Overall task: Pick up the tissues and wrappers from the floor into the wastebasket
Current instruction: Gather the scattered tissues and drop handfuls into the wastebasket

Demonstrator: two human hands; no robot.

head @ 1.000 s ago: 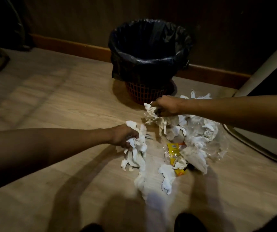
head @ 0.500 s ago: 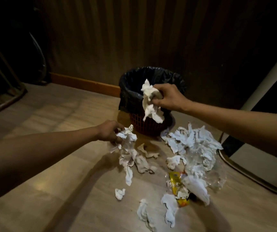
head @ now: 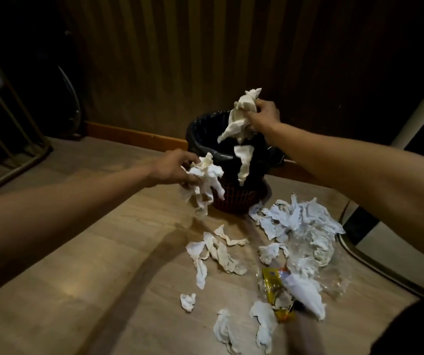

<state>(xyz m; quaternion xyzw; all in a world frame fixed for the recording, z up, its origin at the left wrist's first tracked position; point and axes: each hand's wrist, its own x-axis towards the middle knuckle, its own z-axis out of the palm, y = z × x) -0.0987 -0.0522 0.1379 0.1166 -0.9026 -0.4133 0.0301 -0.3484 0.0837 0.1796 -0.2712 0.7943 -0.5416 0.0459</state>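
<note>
A red mesh wastebasket (head: 234,202) lined with a black bag stands against the dark wall. My right hand (head: 263,115) is above its opening, shut on a bunch of white tissues (head: 241,114); one strip (head: 244,160) hangs or falls below it over the bag. My left hand (head: 173,167) is at the basket's left rim, shut on another wad of tissues (head: 204,180) that dangles beside the basket. Several crumpled tissues (head: 218,249) lie on the wooden floor, with a yellow wrapper (head: 273,280) and clear plastic (head: 310,249) among a bigger pile (head: 295,216).
A wooden baseboard (head: 134,135) runs along the wall. A metal-framed piece of furniture (head: 8,139) stands at the left. A white object with a metal base edge (head: 375,265) is at the right. My dark shoes or clothing (head: 415,326) show at the lower right.
Both hands rose from the floor with tissues. The right hand moved from in front of the basket to above its opening; the left hand lifted its wad to the basket's left rim.
</note>
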